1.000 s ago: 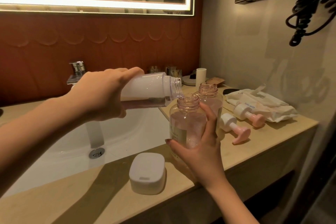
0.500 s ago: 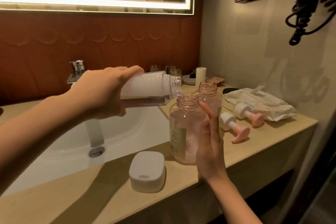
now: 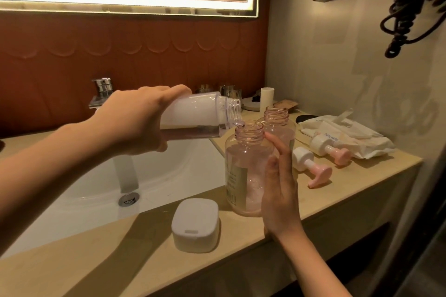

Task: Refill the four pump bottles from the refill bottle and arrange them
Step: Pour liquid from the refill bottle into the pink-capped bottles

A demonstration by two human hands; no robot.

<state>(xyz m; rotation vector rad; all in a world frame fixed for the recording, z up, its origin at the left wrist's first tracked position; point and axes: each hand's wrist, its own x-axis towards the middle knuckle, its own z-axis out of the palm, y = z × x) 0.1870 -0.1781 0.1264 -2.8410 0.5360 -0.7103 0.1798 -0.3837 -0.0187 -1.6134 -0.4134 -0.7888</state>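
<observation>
My left hand (image 3: pixel 131 122) grips the clear refill bottle (image 3: pixel 198 116), tipped on its side with its open mouth over a pink pump bottle (image 3: pixel 243 169). A drop of liquid hangs at the mouth. That pink bottle stands uncapped on the counter (image 3: pixel 337 190) beside the sink. My right hand (image 3: pixel 280 190) is next to its right side, fingers straight, gripping nothing. A second uncapped pink bottle (image 3: pixel 277 119) stands just behind. Two pump heads lie on the counter to the right, the nearer pump head (image 3: pixel 311 167) in front of the farther pump head (image 3: pixel 329 148).
A white lidded box (image 3: pixel 196 224) sits at the counter's front by the white sink (image 3: pixel 96 190) and faucet (image 3: pixel 102 90). White wrapping (image 3: pixel 350 132) lies by the right wall. Glasses and a white cup (image 3: pixel 267 99) stand at the back. A coiled black cord (image 3: pixel 410 2) hangs above.
My right hand let go of the pink bottle and straightened beside it. The left hand keeps the refill bottle tipped over the bottle's mouth.
</observation>
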